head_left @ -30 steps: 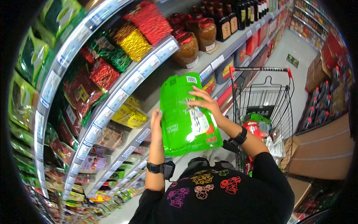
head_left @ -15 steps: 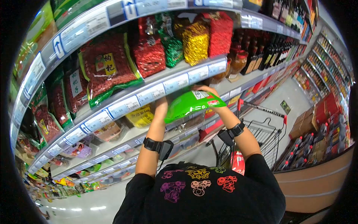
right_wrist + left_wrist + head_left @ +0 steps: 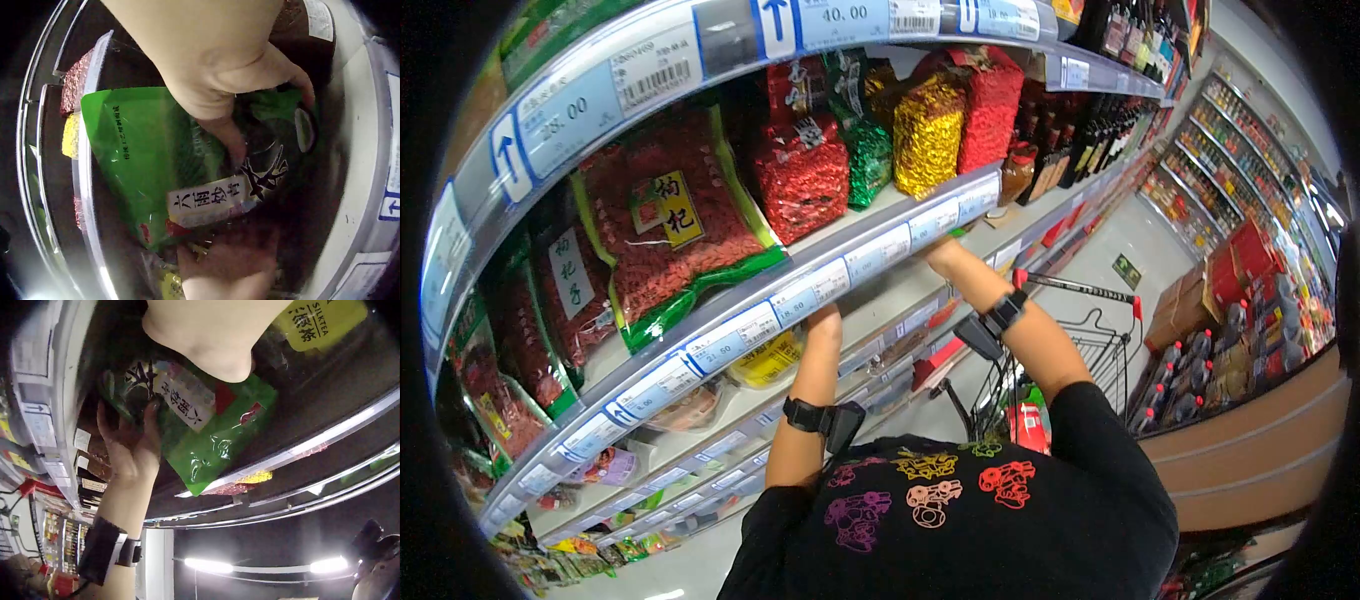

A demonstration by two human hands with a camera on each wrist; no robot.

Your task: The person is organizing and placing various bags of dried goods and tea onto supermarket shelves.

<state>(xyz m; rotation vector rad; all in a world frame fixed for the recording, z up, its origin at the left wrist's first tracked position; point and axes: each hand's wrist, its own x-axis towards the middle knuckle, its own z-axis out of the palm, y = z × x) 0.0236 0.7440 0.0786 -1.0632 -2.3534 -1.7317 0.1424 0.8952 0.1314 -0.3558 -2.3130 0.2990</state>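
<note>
A shiny green bag of tea [image 3: 140, 147] with a white label lies inside the lower shelf space. In the head view the upper shelf's edge hides nearly all of it. My right hand [image 3: 945, 256] reaches under that edge; in the right wrist view its thumb [image 3: 231, 140] lies on the bag's front and its fingers curl over the end. My left hand [image 3: 824, 324] reaches in farther left. The right wrist view shows this left hand [image 3: 231, 272] at the bag's long side, its fingertips in shadow.
Above my hands runs a shelf edge [image 3: 810, 285] with price tags, bearing red-filled bags [image 3: 670, 215] and a gold foil pack [image 3: 927, 135]. A yellow pack [image 3: 768, 362] lies beside my left hand. To the right stands a shopping cart [image 3: 1075, 292] holding goods.
The bag of tea has gone from in front of my body to inside the shelf, with both hands following it under the upper edge. The head view has turned toward the shelf.
</note>
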